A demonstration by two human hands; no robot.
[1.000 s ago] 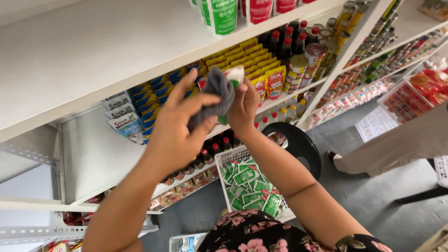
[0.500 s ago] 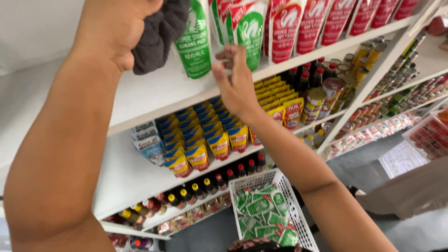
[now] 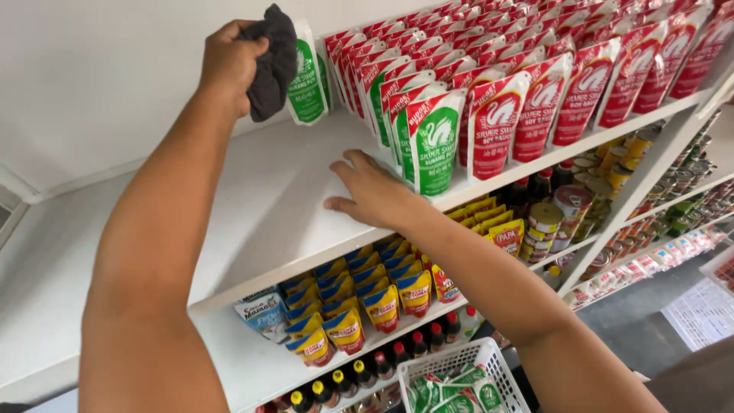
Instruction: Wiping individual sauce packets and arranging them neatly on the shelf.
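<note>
left hand (image 3: 229, 61) raised high, fist closed round dark cloth (image 3: 271, 65), cloth touching lone green pouch (image 3: 307, 76) at left end of pouch rows. right hand (image 3: 375, 195) lower, flat, fingers spread, palm down on bare top shelf (image 3: 260, 199), holding nothing, just left of front green pouches (image 3: 434, 141). bare shelf runs left from both hands; left hand nearer the pouch. basket (image 3: 459, 367) well below.

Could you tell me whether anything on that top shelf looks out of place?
One green pouch stands alone behind the left hand and its dark cloth, apart from the other green pouches. Nothing looks spilled or damaged.
</note>
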